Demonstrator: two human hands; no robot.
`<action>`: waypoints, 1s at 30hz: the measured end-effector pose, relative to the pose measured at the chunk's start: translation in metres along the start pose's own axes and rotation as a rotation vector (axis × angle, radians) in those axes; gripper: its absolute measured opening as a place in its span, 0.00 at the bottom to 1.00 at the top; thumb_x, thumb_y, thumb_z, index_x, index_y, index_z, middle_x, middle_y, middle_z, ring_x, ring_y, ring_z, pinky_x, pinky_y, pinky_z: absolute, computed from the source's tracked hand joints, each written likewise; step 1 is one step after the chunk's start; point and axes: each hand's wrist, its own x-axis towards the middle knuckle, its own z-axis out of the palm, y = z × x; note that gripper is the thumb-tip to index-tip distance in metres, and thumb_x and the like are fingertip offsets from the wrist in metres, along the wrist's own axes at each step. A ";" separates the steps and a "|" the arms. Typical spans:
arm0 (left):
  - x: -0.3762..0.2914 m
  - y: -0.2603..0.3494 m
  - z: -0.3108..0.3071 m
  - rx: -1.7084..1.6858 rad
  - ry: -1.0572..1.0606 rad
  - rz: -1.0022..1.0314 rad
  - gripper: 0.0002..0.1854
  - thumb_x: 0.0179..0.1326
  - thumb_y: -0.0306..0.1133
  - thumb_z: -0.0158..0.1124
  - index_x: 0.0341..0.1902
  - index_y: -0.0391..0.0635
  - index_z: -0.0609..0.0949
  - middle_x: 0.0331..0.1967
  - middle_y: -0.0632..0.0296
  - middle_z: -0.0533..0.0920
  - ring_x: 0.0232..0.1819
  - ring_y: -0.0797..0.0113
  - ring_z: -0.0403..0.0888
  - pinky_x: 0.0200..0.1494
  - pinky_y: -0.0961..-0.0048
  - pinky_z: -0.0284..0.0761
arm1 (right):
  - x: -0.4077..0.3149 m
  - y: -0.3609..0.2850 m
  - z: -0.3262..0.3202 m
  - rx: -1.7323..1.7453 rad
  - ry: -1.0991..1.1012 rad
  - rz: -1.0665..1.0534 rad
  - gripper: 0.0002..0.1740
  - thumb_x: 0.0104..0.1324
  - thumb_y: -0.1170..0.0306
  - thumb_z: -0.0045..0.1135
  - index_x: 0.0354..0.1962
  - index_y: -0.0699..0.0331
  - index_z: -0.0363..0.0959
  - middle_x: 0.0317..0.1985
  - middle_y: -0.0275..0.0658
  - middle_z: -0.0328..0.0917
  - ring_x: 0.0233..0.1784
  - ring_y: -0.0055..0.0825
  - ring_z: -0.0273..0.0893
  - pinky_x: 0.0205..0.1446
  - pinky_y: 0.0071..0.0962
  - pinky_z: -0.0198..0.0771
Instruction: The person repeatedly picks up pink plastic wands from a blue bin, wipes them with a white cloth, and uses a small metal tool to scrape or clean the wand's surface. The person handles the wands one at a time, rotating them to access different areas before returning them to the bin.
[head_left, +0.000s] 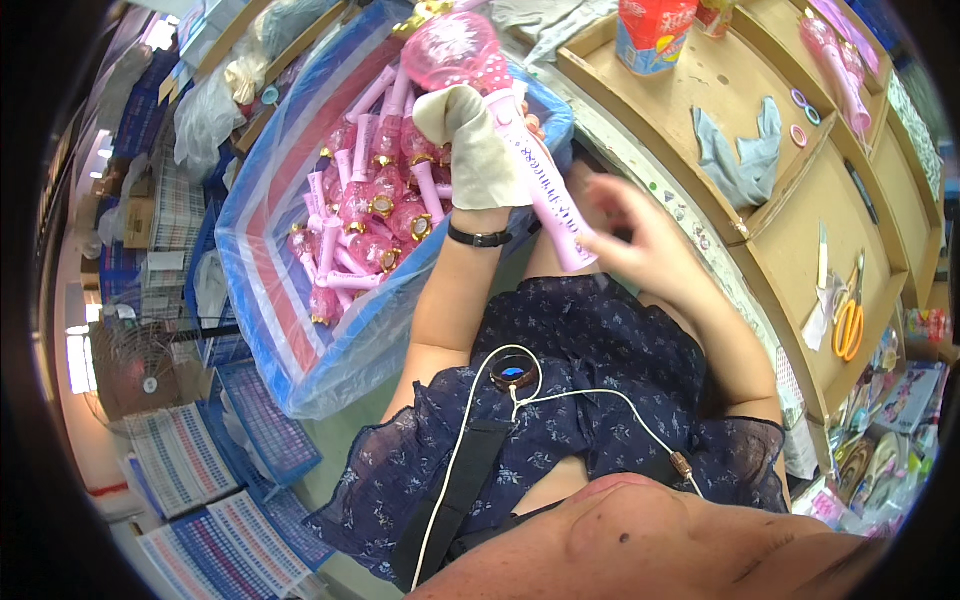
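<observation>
My left hand (480, 154) wears an off-white cloth glove, and bare fingertips show past it. It grips a pink toy wand (544, 184) by the upper handle. The wand has a clear pink round head with a gold-coloured piece at the far end, and its pale handle bears purple writing. My right hand (637, 229) is bare and blurred, fingers apart, close to the handle's lower end; whether the thumb touches it I cannot tell. Under my left hand, many similar wands (367, 202) lie heaped in a plastic-lined crate (259, 330).
On my right, a divided cardboard-coloured workbench (787, 232) holds a grey cloth (739, 161), orange-handled scissors (849, 326), a knife (823, 255), a red packet (654, 34) and more wands (836, 71). A fan (146, 375) and stacked blue crates (270, 424) stand on my left.
</observation>
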 end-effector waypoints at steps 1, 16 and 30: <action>0.001 -0.008 -0.005 0.032 0.023 0.052 0.39 0.61 0.66 0.55 0.50 0.36 0.76 0.27 0.62 0.77 0.26 0.68 0.77 0.28 0.73 0.75 | -0.002 0.012 0.019 0.156 -0.045 -0.068 0.41 0.56 0.53 0.69 0.59 0.70 0.64 0.54 0.56 0.73 0.59 0.41 0.74 0.60 0.36 0.70; -0.041 -0.098 0.018 0.141 -0.174 -0.052 0.14 0.59 0.36 0.67 0.44 0.43 0.77 0.30 0.64 0.79 0.28 0.70 0.78 0.33 0.74 0.76 | -0.048 0.076 0.040 0.127 0.159 0.260 0.24 0.55 0.68 0.64 0.49 0.66 0.69 0.31 0.37 0.79 0.32 0.23 0.79 0.34 0.25 0.72; -0.031 -0.099 -0.020 0.347 -0.312 -0.115 0.13 0.67 0.42 0.54 0.42 0.44 0.75 0.27 0.63 0.77 0.28 0.68 0.77 0.32 0.72 0.74 | -0.034 0.072 0.058 0.147 0.103 0.249 0.23 0.53 0.68 0.65 0.46 0.67 0.71 0.34 0.38 0.80 0.33 0.26 0.79 0.39 0.28 0.74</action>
